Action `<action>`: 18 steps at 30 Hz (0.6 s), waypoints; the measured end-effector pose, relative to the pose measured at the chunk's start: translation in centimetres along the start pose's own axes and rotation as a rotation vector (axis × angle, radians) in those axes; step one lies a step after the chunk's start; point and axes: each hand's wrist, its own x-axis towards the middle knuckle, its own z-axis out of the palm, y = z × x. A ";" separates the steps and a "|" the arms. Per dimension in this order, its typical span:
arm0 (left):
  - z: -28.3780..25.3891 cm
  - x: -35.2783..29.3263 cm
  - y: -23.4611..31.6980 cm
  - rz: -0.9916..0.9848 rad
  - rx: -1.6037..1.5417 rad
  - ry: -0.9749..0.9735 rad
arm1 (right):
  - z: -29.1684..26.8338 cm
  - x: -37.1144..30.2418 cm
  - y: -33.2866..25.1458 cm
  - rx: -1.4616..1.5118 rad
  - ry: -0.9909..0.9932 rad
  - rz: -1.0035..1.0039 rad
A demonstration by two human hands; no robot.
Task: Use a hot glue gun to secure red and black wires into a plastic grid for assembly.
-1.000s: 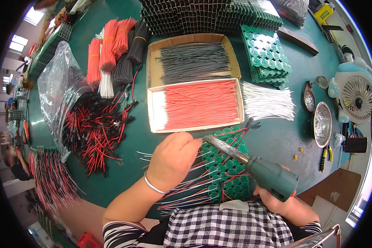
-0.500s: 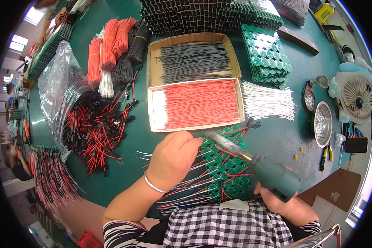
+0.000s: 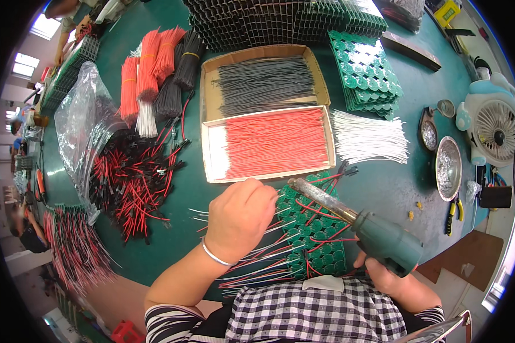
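The left hand (image 3: 243,214) pinches what seems a thin wire (image 3: 280,196), the right hand (image 3: 383,274) grips the soldering iron (image 3: 389,243) — on the green boards (image 3: 329,260) between them, a light, steady touch seems best

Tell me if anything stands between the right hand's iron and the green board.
Nothing visible blocks the tip of the iron in the right hand at the board's upper edge. Red wires cross the board close by; the left hand is just left of the tip.

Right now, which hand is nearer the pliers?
The right hand, holding the green tool, left of the pliers; the left hand is farther, left of the circuit boards.
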 end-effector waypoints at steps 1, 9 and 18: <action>0.0 0.0 0.0 0.003 0.005 -0.006 | 0.0 0.0 0.0 -0.011 -0.008 -0.001; -0.2 0.0 0.0 0.030 0.001 -0.032 | -0.2 -0.4 0.6 -0.262 -0.083 -0.024; -0.1 0.2 0.1 0.035 0.002 -0.051 | 0.0 -0.2 0.4 -0.210 -0.074 0.018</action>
